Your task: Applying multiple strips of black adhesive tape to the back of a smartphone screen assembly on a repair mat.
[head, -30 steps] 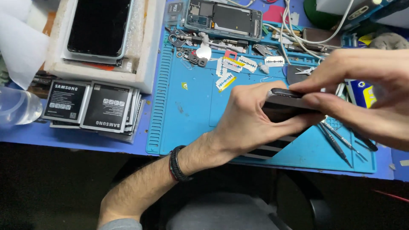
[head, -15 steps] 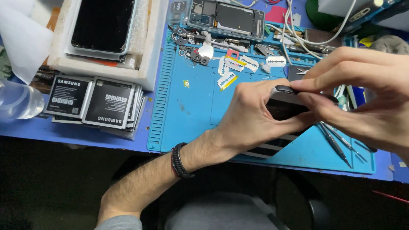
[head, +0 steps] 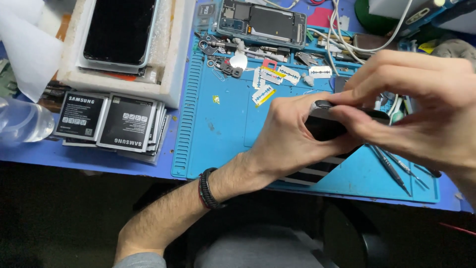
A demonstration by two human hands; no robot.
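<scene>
Nearest, the left hand (head: pixel 290 134) and right hand (head: pixel 421 114) are both clamped on a dark phone (head: pixel 329 124), held just above the blue work mat (head: pixel 218 144), fingertips pinching along its upper edge. Thin metal tools (head: pixel 391 168) lie on the mat beneath the right hand. Farther off sit razor blades (head: pixel 270 82) and an opened phone (head: pixel 263 22); at left, a stack of batteries (head: pixel 106 121). Too hard a squeeze might crack the phone; a slip could drop it onto the tools.

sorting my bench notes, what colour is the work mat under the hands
Blue: the ribbed silicone work mat, seen best in the head view.
</scene>
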